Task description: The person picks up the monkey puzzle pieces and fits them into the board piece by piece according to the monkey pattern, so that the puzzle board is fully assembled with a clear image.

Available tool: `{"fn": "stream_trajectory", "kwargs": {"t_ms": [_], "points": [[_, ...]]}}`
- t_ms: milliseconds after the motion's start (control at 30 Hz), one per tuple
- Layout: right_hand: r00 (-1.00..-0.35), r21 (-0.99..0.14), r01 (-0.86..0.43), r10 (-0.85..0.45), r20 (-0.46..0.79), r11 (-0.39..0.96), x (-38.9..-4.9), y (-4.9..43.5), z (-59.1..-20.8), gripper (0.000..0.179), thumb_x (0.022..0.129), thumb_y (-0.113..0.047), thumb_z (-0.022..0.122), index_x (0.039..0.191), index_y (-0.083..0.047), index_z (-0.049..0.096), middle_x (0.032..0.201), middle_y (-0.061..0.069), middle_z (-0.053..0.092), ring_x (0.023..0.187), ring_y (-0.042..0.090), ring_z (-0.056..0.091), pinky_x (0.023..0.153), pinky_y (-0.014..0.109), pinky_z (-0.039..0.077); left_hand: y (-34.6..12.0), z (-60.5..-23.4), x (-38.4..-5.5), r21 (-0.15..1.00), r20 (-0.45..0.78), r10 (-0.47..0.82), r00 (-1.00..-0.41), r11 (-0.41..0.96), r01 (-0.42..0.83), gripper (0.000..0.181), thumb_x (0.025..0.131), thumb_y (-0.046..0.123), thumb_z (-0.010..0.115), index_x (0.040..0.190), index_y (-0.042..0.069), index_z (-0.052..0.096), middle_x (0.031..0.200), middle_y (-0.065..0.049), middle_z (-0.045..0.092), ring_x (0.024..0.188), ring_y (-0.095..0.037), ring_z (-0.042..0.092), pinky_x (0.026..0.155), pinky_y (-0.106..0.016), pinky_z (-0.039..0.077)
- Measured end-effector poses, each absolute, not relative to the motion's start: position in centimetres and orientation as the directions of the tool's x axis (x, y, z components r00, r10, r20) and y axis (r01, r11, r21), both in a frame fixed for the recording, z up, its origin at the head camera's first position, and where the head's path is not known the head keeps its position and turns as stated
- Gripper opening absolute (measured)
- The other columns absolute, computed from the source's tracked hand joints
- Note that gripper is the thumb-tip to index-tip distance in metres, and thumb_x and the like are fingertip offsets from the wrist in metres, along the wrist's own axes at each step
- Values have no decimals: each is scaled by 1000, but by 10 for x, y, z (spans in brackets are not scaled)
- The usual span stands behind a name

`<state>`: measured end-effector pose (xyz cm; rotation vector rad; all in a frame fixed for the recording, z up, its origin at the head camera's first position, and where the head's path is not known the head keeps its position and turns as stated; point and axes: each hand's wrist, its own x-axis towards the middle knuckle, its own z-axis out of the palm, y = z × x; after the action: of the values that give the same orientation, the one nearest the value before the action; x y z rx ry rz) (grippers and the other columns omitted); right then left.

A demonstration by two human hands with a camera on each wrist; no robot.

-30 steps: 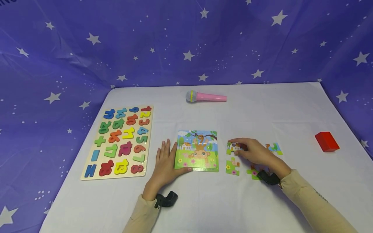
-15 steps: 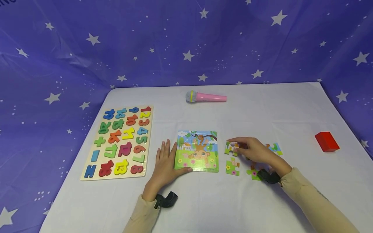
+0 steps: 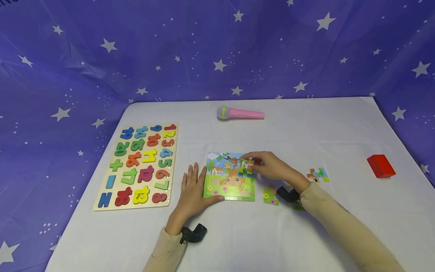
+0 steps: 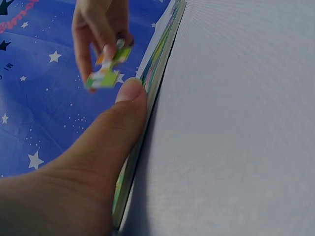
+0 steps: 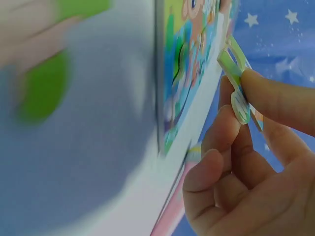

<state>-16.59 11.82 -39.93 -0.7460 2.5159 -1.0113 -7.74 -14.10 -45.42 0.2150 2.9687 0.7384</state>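
The left hand lies at the lower left corner of a square jigsaw board with a monkey picture. Its straight fingers run beside the left edge and its thumb rests on the near edge. Between thumb and fingers, the right hand pinches a jigsaw piece over the board's upper right part. Seen from the right wrist, the piece is held edge-on, raised above the board. Loose jigsaw pieces lie right of the board: one with flowers, another blue and green; more are partly hidden under the right wrist.
A number puzzle board with coloured digits lies at the left. Behind the jigsaw is a pink toy microphone. A red block sits far right on the white-covered table. Starry purple cloth stands behind.
The right hand has picked up the jigsaw piece from the table and carried it left, over the board's upper right. The left hand has stayed in place.
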Motion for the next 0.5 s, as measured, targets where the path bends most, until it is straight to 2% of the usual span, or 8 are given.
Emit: {"fn": "stream_trajectory", "kwargs": {"t_ms": [500], "points": [[-726,-738,-329,-658,-202,589,-178,50,-403,36,89,-14,57,125,-14,55,68,4,57,50,8,43,48,20,36,-142,-455,-78,459,-34,163,-986,879,130,109,66,67,63,145,7,18,152,-20,2,141,-34,-5,112,-53,2]]}}
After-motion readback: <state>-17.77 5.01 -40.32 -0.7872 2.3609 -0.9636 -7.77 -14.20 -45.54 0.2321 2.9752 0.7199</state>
